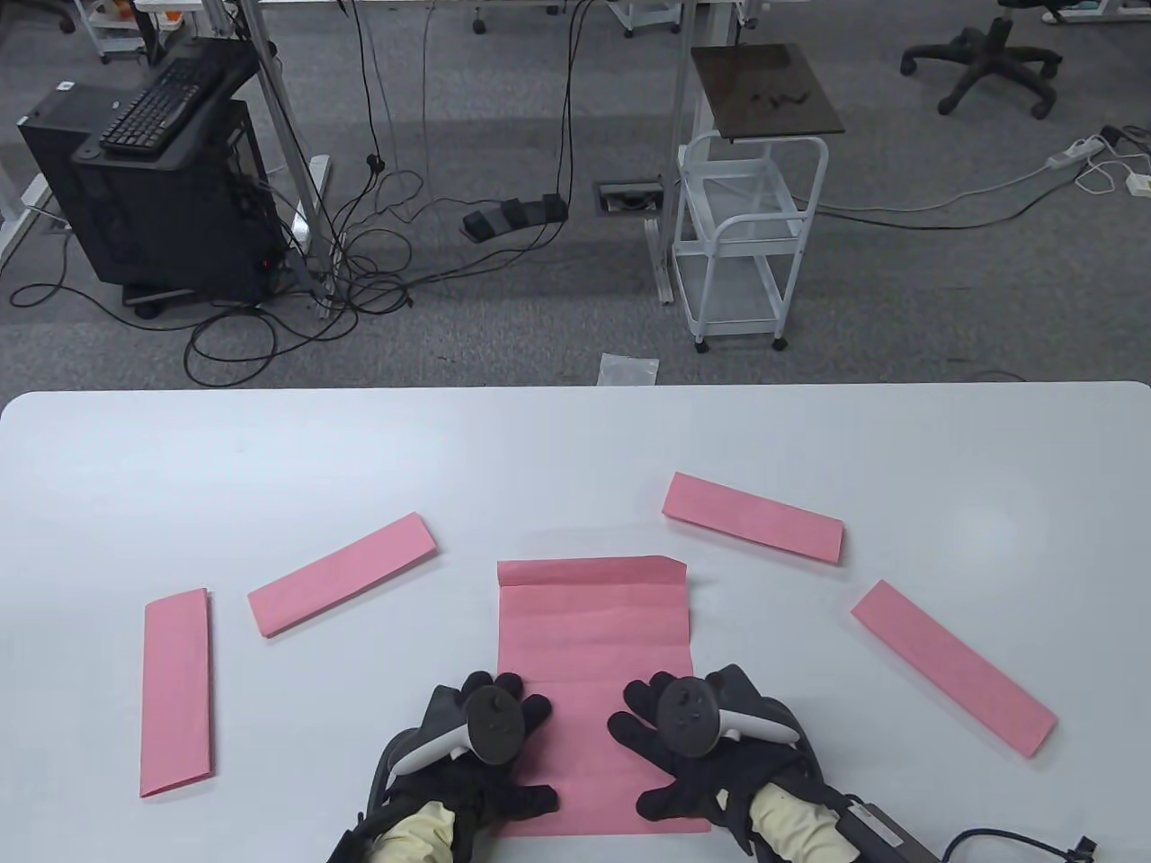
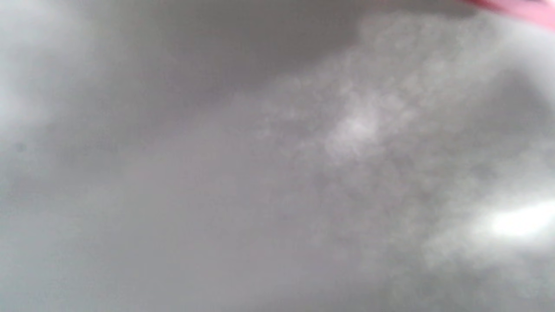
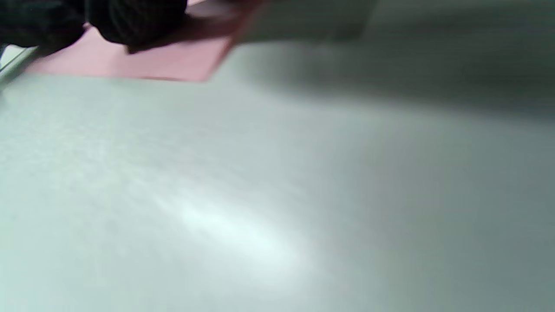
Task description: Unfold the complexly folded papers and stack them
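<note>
Both hands lie flat with fingers spread, pressing on the big pink paper (image 1: 593, 647). The left hand (image 1: 486, 746) is on its near left corner, the right hand (image 1: 692, 746) on its near right corner. The paper lies near the table's (image 1: 360, 449) front edge, its far end folded over. The right wrist view shows a fingertip (image 3: 134, 21) on pink paper; the left wrist view is mostly blur.

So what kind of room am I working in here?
Most likely an office or lab workspace: grey carpet strung with loose cables, a desktop computer tower with a keyboard on top, and a rolling office chair.
</note>
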`<action>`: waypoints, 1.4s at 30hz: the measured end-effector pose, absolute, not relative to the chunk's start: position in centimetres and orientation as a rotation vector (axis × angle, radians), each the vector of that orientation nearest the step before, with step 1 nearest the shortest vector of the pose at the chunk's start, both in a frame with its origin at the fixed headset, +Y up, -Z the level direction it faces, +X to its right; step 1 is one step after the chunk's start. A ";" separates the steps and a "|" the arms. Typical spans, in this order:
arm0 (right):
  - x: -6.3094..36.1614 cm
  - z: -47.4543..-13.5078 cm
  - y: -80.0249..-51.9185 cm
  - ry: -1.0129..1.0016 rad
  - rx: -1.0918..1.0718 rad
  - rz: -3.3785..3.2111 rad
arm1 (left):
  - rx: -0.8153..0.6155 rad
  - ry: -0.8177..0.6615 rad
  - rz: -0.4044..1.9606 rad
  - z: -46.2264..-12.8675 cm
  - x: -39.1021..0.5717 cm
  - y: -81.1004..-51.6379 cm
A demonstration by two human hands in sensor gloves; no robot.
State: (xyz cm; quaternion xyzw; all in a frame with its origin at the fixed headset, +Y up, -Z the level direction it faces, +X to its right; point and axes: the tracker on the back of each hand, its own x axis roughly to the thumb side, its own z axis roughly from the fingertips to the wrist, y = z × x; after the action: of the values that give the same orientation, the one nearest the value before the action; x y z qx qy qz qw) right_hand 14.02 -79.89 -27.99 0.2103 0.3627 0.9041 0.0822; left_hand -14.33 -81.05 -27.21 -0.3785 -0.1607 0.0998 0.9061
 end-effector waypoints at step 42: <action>8.4 -31.0 -79.5 0.998 0.703 2.600 | -0.792 -0.326 0.218 -27.3 -14.3 -81.1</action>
State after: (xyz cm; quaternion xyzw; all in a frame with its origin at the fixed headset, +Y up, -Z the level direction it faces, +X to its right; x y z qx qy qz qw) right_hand 8.43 -79.47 -31.02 0.2425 0.3443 0.8970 0.1342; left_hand -14.29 -81.13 -27.30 -0.3830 -0.1575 0.1057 0.9040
